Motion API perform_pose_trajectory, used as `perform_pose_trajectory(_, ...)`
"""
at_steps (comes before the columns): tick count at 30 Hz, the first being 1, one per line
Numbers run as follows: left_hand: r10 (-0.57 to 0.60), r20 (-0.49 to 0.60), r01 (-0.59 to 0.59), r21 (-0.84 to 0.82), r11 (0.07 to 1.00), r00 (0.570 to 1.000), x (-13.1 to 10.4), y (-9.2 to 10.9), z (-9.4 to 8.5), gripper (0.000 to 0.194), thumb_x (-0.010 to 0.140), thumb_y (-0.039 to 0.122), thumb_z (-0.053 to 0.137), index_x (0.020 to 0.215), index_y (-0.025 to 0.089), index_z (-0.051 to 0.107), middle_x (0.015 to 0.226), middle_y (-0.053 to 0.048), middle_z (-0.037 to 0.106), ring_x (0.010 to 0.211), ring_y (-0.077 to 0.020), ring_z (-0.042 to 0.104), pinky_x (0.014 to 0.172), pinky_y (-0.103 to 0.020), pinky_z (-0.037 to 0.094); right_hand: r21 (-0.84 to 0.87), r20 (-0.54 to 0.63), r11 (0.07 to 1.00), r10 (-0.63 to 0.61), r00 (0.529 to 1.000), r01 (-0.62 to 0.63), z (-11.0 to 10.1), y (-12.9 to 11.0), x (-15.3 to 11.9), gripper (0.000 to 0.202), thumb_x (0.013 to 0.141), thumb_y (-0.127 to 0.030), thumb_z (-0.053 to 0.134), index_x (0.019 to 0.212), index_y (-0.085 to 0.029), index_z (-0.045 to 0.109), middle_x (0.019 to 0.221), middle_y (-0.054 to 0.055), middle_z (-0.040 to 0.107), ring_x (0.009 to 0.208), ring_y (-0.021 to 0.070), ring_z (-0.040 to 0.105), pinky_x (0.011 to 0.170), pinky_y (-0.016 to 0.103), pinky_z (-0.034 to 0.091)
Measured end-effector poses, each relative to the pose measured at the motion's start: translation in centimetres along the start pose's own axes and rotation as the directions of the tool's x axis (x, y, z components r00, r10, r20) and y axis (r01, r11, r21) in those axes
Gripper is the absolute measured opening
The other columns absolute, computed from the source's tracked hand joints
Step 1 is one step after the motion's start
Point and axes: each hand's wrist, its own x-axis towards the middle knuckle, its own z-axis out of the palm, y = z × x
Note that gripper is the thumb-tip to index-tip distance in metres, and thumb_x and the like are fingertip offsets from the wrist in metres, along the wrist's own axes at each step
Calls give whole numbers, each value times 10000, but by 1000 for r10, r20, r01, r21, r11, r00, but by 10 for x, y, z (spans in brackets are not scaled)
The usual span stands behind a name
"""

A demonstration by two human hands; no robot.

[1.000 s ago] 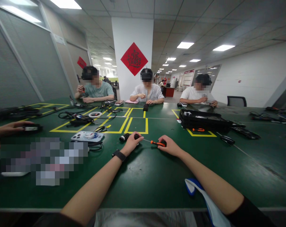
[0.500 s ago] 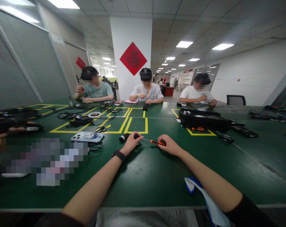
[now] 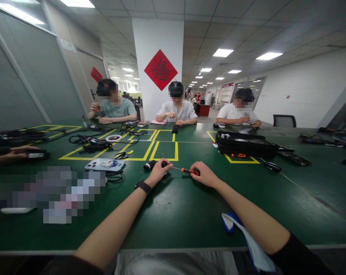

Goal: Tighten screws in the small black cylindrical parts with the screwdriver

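In the middle of the green table [image 3: 173, 221], my right hand [image 3: 205, 175] is closed around the orange-and-black handle of a screwdriver [image 3: 186, 170]. Its thin metal shaft points left, toward the fingers of my left hand [image 3: 158, 174]. That hand is closed on a small black part [image 3: 164, 164], mostly covered by the fingers; its exact kind cannot be made out. Whether the screwdriver's tip touches the part is too small to tell. Just left of the left hand lies a short black cylinder [image 3: 149, 165] with a pale end.
Left of my arm lie a phone [image 3: 104, 165] and cables. Farther right stand a stack of black trays [image 3: 244, 143] and an orange-handled tool [image 3: 238, 155]. A blue-and-white cloth strip [image 3: 247, 236] hangs over the front edge. Three people sit opposite; another person's hand [image 3: 21, 152] enters from the left.
My hands, the screwdriver and the black part keep nearly the same pose. The view shifts slightly. At the far left, the other person's hand and the dark object there have moved a little.
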Motion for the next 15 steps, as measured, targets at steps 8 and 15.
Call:
perform_pose_trajectory(8,6,-3,-6,-1,1000,1000,1,-2,1,289,667,437,574,786,175,552,752,-4,556,672,-120,504,595,-232,412,15,33,1000,23,999,-23,-3,0,0,216,742,-284,585,928,-176,569,889,55,545,853,180,475,759,314,383)
perform_pose_trajectory(15,25,2,-25,3,1000,1000,2,-4,0,287,672,439,572,788,177,549,744,0,552,670,-119,503,598,-233,410,50,29,998,36,999,-37,2,6,0,163,745,-280,576,865,-170,570,881,50,548,849,174,480,761,311,389)
